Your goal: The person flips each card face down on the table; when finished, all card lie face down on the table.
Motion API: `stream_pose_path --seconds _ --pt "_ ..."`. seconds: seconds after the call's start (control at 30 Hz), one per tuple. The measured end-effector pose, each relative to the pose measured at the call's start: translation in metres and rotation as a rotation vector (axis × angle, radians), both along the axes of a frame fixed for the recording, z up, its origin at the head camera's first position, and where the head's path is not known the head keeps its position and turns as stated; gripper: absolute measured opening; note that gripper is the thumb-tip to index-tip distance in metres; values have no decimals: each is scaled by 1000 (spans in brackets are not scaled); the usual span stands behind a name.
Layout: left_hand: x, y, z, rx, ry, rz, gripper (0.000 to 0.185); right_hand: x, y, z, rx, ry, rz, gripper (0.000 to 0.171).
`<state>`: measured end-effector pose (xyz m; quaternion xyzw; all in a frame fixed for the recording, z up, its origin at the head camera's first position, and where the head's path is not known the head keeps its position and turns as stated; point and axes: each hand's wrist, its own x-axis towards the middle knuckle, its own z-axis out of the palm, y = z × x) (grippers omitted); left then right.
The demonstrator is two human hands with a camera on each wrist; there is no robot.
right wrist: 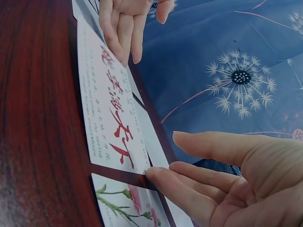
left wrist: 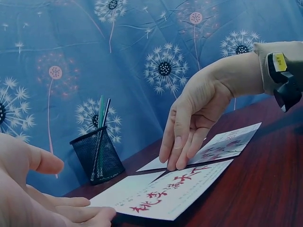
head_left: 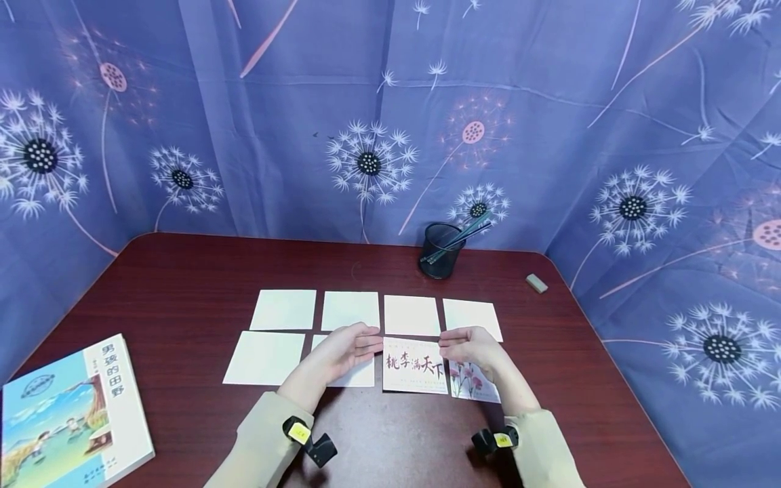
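While both hands rest on the table [head_left: 183, 285], the left hand [head_left: 342, 352] lays straight fingertips [right wrist: 124, 56] on the left edge of the lettered card [head_left: 415, 366], and the right hand [head_left: 472, 346] touches its right edge with straight, relaxed fingers [left wrist: 177, 142]. Neither grips it. The flower card [head_left: 472, 381] lies just under the right palm. Blank cards [head_left: 350, 310] sit just beyond the fingertips, the pen cup [head_left: 441, 251] farther off, a book [head_left: 73, 413] well left.

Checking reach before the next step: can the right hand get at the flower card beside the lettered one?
Probably yes: the right hand rests just above the flower card, whose face lies bare, with nothing stacked on it.
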<state>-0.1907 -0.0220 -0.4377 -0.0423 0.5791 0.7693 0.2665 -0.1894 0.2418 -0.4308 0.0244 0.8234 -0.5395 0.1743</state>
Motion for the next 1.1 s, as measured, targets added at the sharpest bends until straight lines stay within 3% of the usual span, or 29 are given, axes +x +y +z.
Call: stream_pose_path --seconds 0.27,0.5,0.6,0.87,1.1 --pt "-1 0 0 48 -14 -59 53 -1 -1 0 7 3 -9 45" --pt "-1 3 -3 70 -22 -35 51 -1 -2 0 20 9 -30 45" --pt "0 4 -4 73 -9 -55 51 2 -6 5 38 41 -44 44" --pt "0 4 -2 108 -8 -88 52 15 -37 23 71 123 -13 41" --pt "-1 1 8 178 21 -104 53 14 -64 30 33 151 -68 34"
